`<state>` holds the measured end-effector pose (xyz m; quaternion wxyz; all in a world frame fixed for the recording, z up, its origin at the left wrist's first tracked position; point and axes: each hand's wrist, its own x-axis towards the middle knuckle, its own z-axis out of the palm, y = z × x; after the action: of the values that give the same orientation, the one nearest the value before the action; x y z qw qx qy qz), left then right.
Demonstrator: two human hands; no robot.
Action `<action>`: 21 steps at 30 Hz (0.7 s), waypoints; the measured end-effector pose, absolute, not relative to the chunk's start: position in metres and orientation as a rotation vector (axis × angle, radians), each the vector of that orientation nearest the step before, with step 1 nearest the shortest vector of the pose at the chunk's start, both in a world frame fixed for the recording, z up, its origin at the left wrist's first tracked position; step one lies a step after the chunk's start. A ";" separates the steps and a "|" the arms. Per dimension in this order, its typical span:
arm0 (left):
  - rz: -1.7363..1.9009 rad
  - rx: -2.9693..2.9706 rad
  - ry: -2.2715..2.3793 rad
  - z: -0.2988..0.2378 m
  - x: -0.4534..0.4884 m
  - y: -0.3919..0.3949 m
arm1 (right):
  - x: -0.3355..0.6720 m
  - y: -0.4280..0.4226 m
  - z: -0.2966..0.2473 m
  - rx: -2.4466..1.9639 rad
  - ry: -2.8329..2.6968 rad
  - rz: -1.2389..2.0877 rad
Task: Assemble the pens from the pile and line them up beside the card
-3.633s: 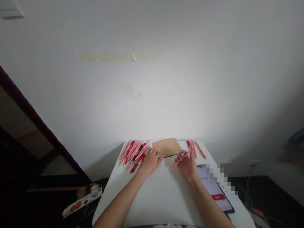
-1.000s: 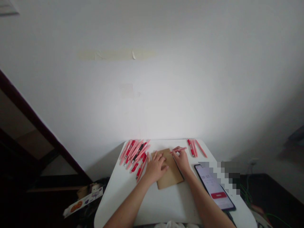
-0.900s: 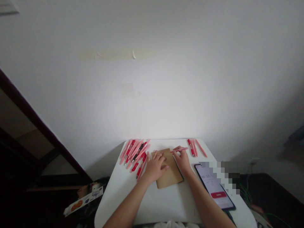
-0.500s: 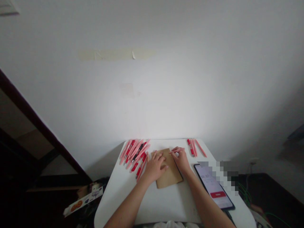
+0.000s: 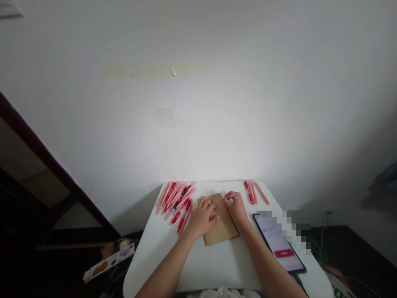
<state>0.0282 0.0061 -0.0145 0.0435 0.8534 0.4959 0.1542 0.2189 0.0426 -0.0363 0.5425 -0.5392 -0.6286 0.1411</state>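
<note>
A brown kraft-cover notebook (image 5: 221, 231) lies at a slight tilt on the white table (image 5: 217, 265). My left hand (image 5: 201, 217) rests flat on its left part with the fingers spread. Over the notebook's upper right edge, my right hand (image 5: 235, 207) is closed round a pink pen (image 5: 234, 196). The pen lies nearly level across the fingers, and its left end is close to the cover. Just left of my left hand is a heap of pink, red and black pens (image 5: 176, 200).
Several pink and red pens (image 5: 253, 193) lie side by side at the table's back right. A phone (image 5: 281, 244) with a lit screen and a red button lies by my right forearm. The wall (image 5: 214, 124) rises right behind the table. A printed box (image 5: 108, 263) is at lower left.
Both hands, the pen and the notebook keep nearly the same places. The whole view has shifted very slightly.
</note>
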 end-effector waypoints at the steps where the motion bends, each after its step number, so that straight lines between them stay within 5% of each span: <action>1: 0.466 2.609 1.518 -0.014 0.028 0.006 | 0.219 0.043 -0.036 -1.286 -1.489 0.334; 21: 0.474 2.612 1.521 -0.016 0.028 0.007 | 0.219 0.041 -0.034 -1.302 -1.424 0.322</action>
<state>0.0285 0.0070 -0.0159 0.0408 0.8531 0.4967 0.1547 0.2186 0.0406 -0.0342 0.5585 -0.5522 -0.6037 0.1366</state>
